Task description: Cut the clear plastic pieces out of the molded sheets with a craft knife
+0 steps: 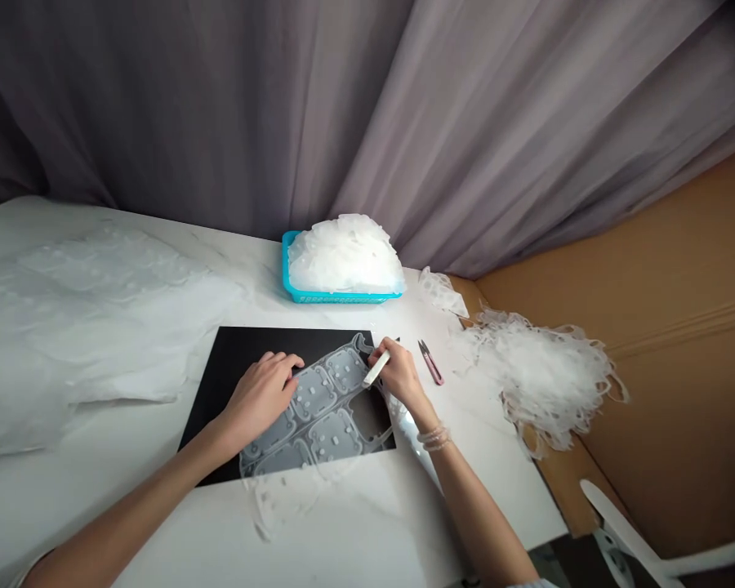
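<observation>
A translucent moulded sheet [336,434] with several rounded panels and small raised nubs lies partly on a black mat [226,367]. Its near end hangs past the mat onto the white table. My left hand [265,394] rests over the sheet's upper left edge, fingers stretched and slightly bent. At the sheet's far right end, my right hand [398,371] grips a white pen-like tool [376,369], its tip down by a panel edge. An open gap in the sheet near that hand shows the black mat. What kind of tool it is, I cannot make out.
Pink-handled thread snips [430,363] lie right of my right hand. A turquoise basket [346,298] heaped with translucent pieces stands behind the mat. Stacked translucent sheets [110,318] cover the left; a pile of stringy offcuts [545,371] sits by the cardboard wall [661,327].
</observation>
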Demonstrator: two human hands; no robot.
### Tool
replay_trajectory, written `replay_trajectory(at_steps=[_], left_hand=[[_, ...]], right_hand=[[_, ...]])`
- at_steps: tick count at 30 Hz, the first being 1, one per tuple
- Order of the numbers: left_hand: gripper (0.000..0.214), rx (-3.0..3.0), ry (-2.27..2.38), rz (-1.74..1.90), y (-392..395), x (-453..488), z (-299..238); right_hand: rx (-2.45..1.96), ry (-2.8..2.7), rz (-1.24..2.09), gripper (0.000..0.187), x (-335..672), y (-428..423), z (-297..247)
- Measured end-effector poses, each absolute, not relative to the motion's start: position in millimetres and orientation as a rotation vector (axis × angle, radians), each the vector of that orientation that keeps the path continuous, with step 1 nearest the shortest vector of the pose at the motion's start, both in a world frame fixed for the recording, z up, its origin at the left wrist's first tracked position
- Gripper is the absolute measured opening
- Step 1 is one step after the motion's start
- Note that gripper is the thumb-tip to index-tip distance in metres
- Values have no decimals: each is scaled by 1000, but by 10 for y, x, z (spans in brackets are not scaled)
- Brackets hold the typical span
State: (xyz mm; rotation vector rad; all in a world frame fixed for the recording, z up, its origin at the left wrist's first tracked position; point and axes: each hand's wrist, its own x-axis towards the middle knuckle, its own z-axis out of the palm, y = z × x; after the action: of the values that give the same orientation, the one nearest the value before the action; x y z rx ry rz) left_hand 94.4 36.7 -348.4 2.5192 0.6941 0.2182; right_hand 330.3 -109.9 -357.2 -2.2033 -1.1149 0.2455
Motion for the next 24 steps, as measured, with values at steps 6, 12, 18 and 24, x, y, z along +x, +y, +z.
replay_trajectory(at_steps=[6, 12, 18, 24], left_hand=[[25, 2671, 725, 216, 402, 1014, -3411], [30, 2831, 646, 267, 265, 1018, -3321], [35, 2952, 29, 356, 173, 1004, -3622], [40, 3034, 33, 332, 148, 917, -3708]], right_hand=[[-2188, -975, 39, 10, 3603, -973, -3521], [-2098, -776, -17, 28, 3495, -1130, -3225], [-1859, -920, 527, 46, 2647, -1208, -3142], [-1891, -1081, 489, 31, 2404, -1106, -3514]])
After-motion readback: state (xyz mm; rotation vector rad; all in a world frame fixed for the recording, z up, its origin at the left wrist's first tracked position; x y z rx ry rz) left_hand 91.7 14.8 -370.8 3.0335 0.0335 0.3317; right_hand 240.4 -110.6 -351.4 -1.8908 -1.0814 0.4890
